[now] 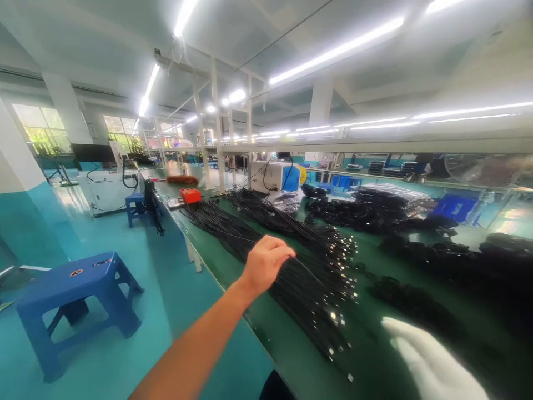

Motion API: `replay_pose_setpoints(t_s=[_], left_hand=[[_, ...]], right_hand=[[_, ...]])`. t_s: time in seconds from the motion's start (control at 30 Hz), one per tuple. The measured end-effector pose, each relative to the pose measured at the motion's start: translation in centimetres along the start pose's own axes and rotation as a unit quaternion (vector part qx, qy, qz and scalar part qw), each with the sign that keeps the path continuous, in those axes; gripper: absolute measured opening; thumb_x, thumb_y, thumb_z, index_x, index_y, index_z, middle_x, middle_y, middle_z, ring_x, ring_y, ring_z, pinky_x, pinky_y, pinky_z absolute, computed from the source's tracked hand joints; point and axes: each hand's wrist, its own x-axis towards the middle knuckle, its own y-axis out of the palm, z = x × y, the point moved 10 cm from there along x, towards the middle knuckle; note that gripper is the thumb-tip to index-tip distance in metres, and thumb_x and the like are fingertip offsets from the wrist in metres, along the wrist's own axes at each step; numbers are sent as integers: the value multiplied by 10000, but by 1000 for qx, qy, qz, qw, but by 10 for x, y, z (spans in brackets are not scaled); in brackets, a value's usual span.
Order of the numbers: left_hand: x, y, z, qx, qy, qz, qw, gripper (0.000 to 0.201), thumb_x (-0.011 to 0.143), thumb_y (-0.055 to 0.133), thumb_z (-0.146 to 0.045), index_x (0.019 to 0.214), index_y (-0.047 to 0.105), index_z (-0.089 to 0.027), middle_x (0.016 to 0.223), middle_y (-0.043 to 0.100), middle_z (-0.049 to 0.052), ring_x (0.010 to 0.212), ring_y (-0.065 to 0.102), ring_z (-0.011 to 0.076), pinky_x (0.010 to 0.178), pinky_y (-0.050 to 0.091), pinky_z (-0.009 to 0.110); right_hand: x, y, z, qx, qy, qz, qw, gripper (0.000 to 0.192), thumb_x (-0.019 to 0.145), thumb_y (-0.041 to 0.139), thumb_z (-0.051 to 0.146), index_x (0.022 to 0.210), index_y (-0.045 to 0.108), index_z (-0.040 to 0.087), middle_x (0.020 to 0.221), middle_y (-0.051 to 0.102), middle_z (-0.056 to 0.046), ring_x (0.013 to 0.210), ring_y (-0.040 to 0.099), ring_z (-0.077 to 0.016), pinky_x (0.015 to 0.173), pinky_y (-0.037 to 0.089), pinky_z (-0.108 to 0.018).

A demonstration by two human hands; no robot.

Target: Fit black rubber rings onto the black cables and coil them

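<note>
My left hand (266,261) reaches out over the green workbench (291,339) with its fingers pinched on a thin black cable drawn from a long bundle of black cables (300,266) with shiny metal ends. My right hand (428,361) is blurred and washed out white at the lower right, low over the bench beside a dark cable pile (412,305). Its fingers look spread, with nothing visible in them.
More black cable heaps (375,214) cover the far bench. A white and blue machine (275,176) and an orange box (190,195) stand at the back. Blue plastic stools (75,311) (135,206) stand on the teal floor at the left.
</note>
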Motion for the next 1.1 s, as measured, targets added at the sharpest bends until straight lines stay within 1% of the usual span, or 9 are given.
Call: replay_pose_setpoints(t_s=[0.07,0.17,0.23,0.33,0.43,0.57,0.67,0.83,1.1], left_hand=[[7,-2,-37,-45,46,-44,997,237,921,439,-236,946,674,-251,926,634,30,922,538,158,831,466,287],[23,4,-78,-49,95,-82,991,230,910,457,-221,921,685,-249,884,643,25,885,539,160,818,459,292],[38,16,-90,-9,96,-85,992,232,907,458,-220,924,689,-247,884,649,24,878,534,171,813,450,305],[58,40,-92,65,60,-61,994,239,897,456,-212,935,691,-230,879,652,44,895,527,218,815,435,364],[60,66,-113,61,77,11,995,244,855,504,-210,1036,665,-238,1024,640,59,1020,504,264,924,367,454],[21,111,-184,-133,204,249,937,249,857,542,-268,1088,623,-310,1097,630,-18,1061,516,186,1064,240,393],[4,130,-212,-221,221,352,883,130,868,550,-243,836,674,-270,852,658,-45,892,554,136,987,310,299],[25,137,-220,-267,244,350,864,142,878,537,-196,824,664,-230,846,644,-24,883,538,135,906,344,270],[26,161,-221,-237,243,303,891,229,926,435,-236,953,663,-235,924,645,6,913,546,149,898,360,293]], right_hand=[[5,-12,-14,179,81,35,980,536,784,443,622,1086,626,220,1178,624,-108,1057,598,-310,930,467,-491],[-3,-10,9,389,82,157,904,699,764,344,729,998,645,142,1131,634,-182,1016,620,-297,908,481,-453],[-20,0,30,454,88,272,844,765,788,281,742,1063,619,113,1083,645,-202,967,638,-277,906,466,-460],[-43,8,50,510,62,378,770,489,803,561,484,1114,567,106,1030,658,-180,845,666,-243,729,541,-403],[-62,24,45,543,97,460,696,294,809,537,278,989,591,52,849,692,-161,702,687,-240,512,557,-324],[-73,36,38,611,123,490,609,331,855,392,281,993,571,39,835,698,-162,710,696,-260,531,562,-387],[-80,42,35,625,150,505,576,374,886,294,277,1024,551,43,868,690,-170,771,693,-271,575,552,-406],[-81,32,37,631,134,528,553,404,861,368,341,1091,535,53,927,680,-178,852,675,-272,650,537,-402],[-72,12,41,672,59,522,523,398,802,563,372,993,581,23,813,692,-211,726,686,-301,513,537,-387]])
